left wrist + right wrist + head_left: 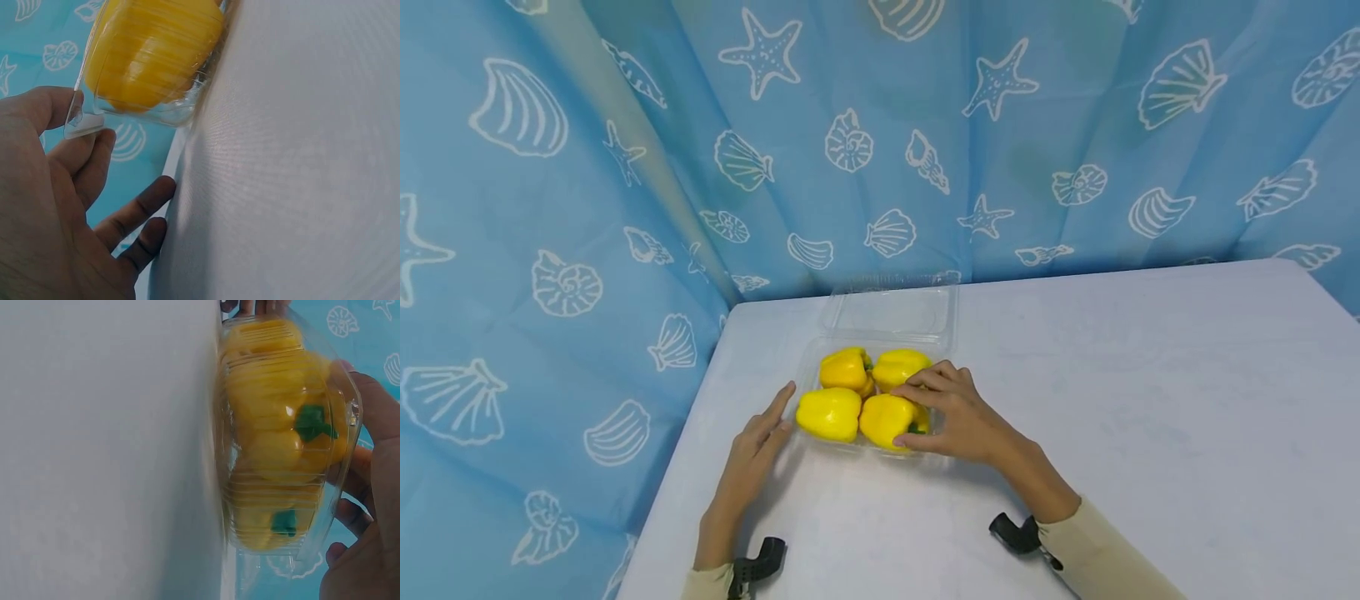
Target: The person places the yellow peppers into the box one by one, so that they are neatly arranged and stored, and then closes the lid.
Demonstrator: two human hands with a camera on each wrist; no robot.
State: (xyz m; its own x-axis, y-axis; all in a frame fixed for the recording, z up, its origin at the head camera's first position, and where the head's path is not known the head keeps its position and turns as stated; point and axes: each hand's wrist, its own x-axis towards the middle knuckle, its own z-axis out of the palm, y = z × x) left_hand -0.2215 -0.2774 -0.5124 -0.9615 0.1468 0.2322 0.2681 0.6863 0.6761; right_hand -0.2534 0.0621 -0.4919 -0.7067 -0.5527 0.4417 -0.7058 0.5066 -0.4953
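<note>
Several yellow bell peppers (pixel 829 415) with green stems sit in a clear plastic container (pixel 868 451), whose hinged lid (pixel 891 312) lies back, away from me. My left hand (pixel 751 458) pinches the container's left rim between thumb and index finger; its other fingers spread below, as the left wrist view shows. Over the near right bell pepper (pixel 887 419) is my right hand (pixel 958 417), gripping it with the thumb on the near side and fingers on the far side. In the right wrist view, two green stems show through the ribbed wall, and that hand (pixel 375 487) reaches over the rim.
The container rests on a table with a white cloth (pixel 1150 400), near its left back part. A blue curtain (pixel 865 192) with white shells and starfish hangs behind and along the left. A black wrist mount (pixel 1017 533) sits at each sleeve.
</note>
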